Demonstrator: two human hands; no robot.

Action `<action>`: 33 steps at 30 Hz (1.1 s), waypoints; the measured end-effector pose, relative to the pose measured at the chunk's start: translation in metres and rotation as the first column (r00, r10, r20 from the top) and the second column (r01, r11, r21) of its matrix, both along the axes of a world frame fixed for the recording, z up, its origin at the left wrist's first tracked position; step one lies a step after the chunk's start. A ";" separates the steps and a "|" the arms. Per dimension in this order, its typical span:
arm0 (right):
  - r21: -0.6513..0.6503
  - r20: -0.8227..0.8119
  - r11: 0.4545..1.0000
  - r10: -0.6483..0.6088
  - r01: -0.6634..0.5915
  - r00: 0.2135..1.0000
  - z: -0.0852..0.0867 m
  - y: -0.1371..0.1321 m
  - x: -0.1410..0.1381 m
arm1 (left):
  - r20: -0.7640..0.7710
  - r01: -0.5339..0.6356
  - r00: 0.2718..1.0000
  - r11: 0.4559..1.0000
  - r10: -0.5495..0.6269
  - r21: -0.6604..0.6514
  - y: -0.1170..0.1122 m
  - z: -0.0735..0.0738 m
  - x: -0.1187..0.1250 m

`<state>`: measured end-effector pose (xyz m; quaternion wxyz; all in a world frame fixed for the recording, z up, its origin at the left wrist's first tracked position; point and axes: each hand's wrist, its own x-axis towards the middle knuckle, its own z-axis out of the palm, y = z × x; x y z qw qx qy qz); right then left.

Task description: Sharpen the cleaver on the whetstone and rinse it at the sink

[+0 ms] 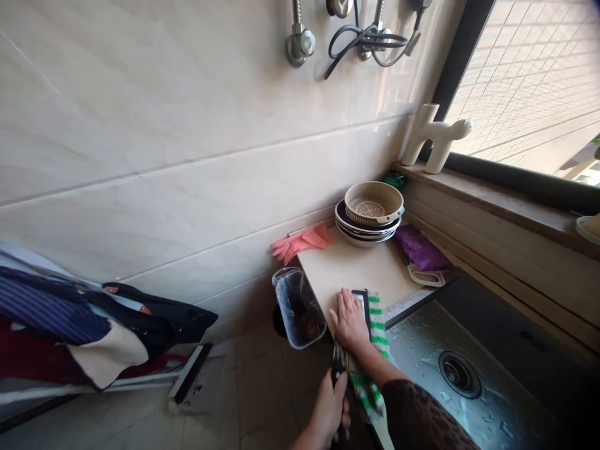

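Observation:
My left hand is closed round the black handle of a knife. Its blade runs up beneath my right hand and is mostly hidden. My right hand lies flat with fingers stretched out, pressing down at the counter's near edge. Partly under its fingers is a dark-framed flat block, whose kind I cannot make out. A green-and-white striped cloth lies under and beside the block and hangs over the front edge.
A sink with wet patches is at the right. Stacked bowls carry a beige colander at the back, beside a purple bag. Pink rubber gloves lie by the wall. A bin hangs left; clothes hang further left.

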<state>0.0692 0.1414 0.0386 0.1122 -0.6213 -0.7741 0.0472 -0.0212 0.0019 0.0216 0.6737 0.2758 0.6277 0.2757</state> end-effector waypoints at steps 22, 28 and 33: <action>0.013 -0.001 1.000 0.000 0.000 1.000 0.001 0.004 0.003 | 0.008 -0.007 1.000 1.000 0.007 -0.007 0.007 0.003 0.004; 0.028 -0.122 0.999 0.024 -0.020 0.992 -0.008 -0.014 -0.005 | -0.064 -0.044 0.997 0.998 0.042 -0.034 -0.012 -0.003 -0.001; 0.047 -0.319 0.997 -0.036 0.054 0.947 0.035 0.030 0.016 | -0.007 -0.031 0.999 0.998 0.032 0.063 0.036 0.058 -0.010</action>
